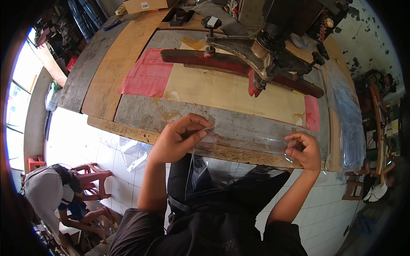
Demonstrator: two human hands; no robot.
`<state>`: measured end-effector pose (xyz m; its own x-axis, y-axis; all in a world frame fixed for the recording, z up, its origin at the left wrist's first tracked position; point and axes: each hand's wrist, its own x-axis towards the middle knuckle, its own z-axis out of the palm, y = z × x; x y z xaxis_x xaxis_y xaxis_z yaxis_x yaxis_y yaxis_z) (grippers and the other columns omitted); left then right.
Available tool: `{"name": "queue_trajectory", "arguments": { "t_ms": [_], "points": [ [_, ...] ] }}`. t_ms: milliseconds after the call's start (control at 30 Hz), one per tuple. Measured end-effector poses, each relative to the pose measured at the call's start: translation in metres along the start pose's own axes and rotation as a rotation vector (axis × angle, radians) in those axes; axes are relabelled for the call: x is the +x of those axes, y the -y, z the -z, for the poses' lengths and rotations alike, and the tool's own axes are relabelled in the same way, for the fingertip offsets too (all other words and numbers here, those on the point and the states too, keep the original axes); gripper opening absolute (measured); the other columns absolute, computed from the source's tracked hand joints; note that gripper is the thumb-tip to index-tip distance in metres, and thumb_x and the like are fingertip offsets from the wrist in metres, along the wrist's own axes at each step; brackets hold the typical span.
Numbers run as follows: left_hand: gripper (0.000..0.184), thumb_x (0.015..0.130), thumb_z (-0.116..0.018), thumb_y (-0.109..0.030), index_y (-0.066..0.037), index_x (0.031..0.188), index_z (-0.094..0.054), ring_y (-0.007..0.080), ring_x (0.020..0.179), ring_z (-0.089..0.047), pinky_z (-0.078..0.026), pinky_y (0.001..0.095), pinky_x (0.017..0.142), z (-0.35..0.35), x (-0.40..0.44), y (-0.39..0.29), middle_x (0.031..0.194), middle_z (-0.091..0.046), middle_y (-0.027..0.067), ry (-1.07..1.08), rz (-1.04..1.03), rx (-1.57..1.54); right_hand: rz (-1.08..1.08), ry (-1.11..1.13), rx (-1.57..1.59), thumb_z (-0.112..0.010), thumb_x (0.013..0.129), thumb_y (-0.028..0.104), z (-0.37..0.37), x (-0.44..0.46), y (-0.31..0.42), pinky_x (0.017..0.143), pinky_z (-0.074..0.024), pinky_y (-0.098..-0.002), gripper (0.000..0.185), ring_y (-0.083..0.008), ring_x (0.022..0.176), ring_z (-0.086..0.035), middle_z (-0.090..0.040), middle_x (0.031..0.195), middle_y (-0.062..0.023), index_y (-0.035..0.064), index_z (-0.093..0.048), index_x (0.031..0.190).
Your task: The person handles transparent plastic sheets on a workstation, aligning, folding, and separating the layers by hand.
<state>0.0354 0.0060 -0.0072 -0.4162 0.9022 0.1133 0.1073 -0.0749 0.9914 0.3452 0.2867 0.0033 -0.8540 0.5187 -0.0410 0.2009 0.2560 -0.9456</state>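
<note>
A clear plastic sheet [252, 143] stretches between my two hands and hangs over the front edge of the workbench [141, 132]. My left hand [183, 136] pinches its left edge between thumb and fingers. At the other side my right hand [304, 150] is closed on the sheet's right edge, thumb against the fingers. Beyond both hands lies a tan board [239, 96] on the grey metal bed, with red tape [147, 72] over its left part. Above the board is the press's red bar [205, 60], held by a dark metal bracket [239, 48].
A stack of clear plastic sheets [350, 123] lies at the right of the bench. A cardboard box [145, 5] and a blue tool [113, 25] are at the back left. One person [47, 192] sits low at the left by a red stool [96, 183]; another [380, 187] is at far right.
</note>
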Motion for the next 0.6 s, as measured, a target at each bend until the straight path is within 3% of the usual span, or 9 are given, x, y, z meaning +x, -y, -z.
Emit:
{"name": "queue_trajectory", "arguments": {
  "t_ms": [233,600],
  "points": [
    [0.02,0.101,-0.063,0.001,0.003,0.121,-0.062,0.0063,0.092,-0.061,-0.047,0.0244,0.08,-0.0006,-0.0007,-0.0017,0.099,-0.072,0.0036,-0.004,0.024,-0.01,0.019,-0.007,-0.001,-0.089,0.08,0.01,-0.0007,-0.0002,-0.0009,0.066,-0.0434,-0.0208,0.035,-0.0047,0.073,-0.06,-0.069,0.082,0.0019,0.0036,-0.074,0.111],
    [0.02,0.1,-0.062,0.004,0.004,0.12,-0.062,0.0095,0.103,-0.066,-0.049,0.0254,0.088,0.0014,-0.0013,-0.0057,0.104,-0.074,0.0074,0.032,0.017,-0.003,0.016,-0.014,-0.009,-0.089,0.08,0.013,-0.001,-0.0006,-0.0012,0.067,-0.0433,-0.0213,0.035,-0.0046,0.073,-0.059,-0.068,0.08,0.0025,0.0048,-0.074,0.111]
  ]
}}
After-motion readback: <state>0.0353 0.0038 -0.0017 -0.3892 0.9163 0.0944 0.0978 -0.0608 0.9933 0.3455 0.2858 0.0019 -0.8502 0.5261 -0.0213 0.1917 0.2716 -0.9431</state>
